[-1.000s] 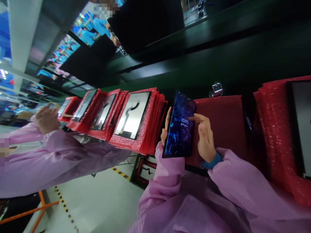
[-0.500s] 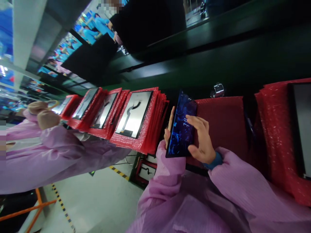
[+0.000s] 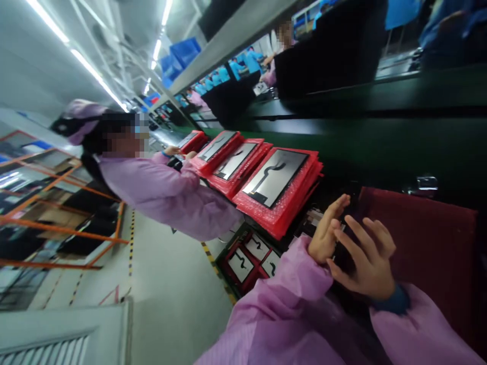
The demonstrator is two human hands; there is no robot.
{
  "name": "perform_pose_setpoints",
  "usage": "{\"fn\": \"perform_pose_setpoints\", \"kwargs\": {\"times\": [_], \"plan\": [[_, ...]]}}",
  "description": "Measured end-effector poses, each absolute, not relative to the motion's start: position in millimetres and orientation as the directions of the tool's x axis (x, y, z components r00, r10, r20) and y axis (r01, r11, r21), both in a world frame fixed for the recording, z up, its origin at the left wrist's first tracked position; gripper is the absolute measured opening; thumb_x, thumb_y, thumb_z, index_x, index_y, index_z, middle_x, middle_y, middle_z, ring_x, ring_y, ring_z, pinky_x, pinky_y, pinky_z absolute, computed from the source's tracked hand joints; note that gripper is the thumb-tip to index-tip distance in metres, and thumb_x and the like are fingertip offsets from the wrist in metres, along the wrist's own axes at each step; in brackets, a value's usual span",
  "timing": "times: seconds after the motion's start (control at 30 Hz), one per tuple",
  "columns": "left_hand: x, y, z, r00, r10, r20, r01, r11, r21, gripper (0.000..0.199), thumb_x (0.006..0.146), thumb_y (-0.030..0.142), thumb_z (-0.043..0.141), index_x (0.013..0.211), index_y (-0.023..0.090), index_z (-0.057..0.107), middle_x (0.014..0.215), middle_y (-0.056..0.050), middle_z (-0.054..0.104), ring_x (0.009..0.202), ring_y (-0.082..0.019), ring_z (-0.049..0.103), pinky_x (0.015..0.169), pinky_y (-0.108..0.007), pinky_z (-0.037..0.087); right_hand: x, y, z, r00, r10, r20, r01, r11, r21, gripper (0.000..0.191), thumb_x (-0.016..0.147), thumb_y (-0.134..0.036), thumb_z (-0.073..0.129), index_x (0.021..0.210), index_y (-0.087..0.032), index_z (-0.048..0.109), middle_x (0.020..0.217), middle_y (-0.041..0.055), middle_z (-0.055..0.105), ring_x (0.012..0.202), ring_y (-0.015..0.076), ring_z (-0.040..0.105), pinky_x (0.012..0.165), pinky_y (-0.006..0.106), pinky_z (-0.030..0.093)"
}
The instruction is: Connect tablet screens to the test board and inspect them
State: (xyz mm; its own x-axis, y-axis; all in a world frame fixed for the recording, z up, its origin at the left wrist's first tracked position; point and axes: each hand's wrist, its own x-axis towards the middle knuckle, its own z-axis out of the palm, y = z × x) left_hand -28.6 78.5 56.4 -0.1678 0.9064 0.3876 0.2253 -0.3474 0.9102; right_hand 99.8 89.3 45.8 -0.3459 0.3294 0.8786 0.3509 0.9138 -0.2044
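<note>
My left hand point(image 3: 327, 229) is raised in front of me, its fingers stretched upward. Against its palm side is a dark, narrow shape, the display panel point(image 3: 343, 257), tipped so that its lit face no longer shows; much of it is hidden behind my right hand. My right hand point(image 3: 367, 258) has its fingers spread in front of the panel, and whether they touch it is unclear. To the right of both hands lies a dark red mat point(image 3: 422, 228). Left of them stands the nearest stack of red bubble-wrap sleeves point(image 3: 283, 223), topped by a silver-backed panel point(image 3: 277, 177) with a black flex cable.
Further stacks of red sleeves point(image 3: 234, 190) run along the bench to the left, where a co-worker in pink point(image 3: 152, 185) stands. A low crate point(image 3: 224, 261) beside me holds several panels. Behind the mat sits a shiny metal part point(image 3: 426, 183). Orange racking point(image 3: 91, 230) stands across the aisle.
My view has swung left, bringing the co-worker and crate into sight. The display panel, lit blue and facing me before, is now turned dark and narrow between my hands.
</note>
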Motion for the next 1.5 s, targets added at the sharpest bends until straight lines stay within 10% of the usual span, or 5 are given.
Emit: {"fn": "perform_pose_setpoints", "kwargs": {"times": [0.33, 0.93, 1.5], "plan": [[-69.0, 44.9, 1.2, -0.097, 0.797, 0.596, 0.837, -0.258, 0.482, 0.034, 0.094, 0.025, 0.053, 0.126, 0.014, 0.056, 0.141, -0.018, 0.047, 0.134, -0.029, 0.047, 0.108, -0.048, 0.050, 99.4, 89.7, 45.5, -0.317, 0.313, 0.895, 0.392, 0.903, -0.177, 0.064, 0.085, -0.041, 0.066, 0.143, -0.022, 0.047, 0.142, 0.0121, 0.053, 0.131, 0.0316, 0.045, 0.112, 0.053, 0.036], [-65.4, 28.0, -2.7, -0.046, 0.738, 0.674, 0.888, -0.279, 0.367, 0.018, 0.091, 0.018, 0.055, 0.103, 0.016, 0.067, 0.122, -0.013, 0.060, 0.115, -0.022, 0.057, 0.097, -0.037, 0.053, 98.1, 90.0, 35.3, -0.206, 0.336, 0.919, 0.372, 0.896, -0.244, 0.089, 0.076, -0.054, 0.062, 0.155, -0.031, 0.025, 0.141, 0.0053, 0.055, 0.115, 0.0344, 0.050, 0.100, 0.058, 0.041], [-62.6, 15.9, -3.6, 0.094, 0.837, 0.539, 0.929, -0.268, 0.254, 0.036, 0.090, 0.022, 0.056, 0.126, 0.024, 0.062, 0.129, -0.012, 0.054, 0.116, -0.028, 0.051, 0.097, -0.044, 0.050, 96.0, 82.9, 33.0, -0.237, 0.389, 0.890, 0.428, 0.864, -0.264, 0.066, 0.076, -0.059, 0.053, 0.138, -0.037, 0.045, 0.134, 0.0007, 0.060, 0.114, 0.0324, 0.050, 0.097, 0.056, 0.043]]}}
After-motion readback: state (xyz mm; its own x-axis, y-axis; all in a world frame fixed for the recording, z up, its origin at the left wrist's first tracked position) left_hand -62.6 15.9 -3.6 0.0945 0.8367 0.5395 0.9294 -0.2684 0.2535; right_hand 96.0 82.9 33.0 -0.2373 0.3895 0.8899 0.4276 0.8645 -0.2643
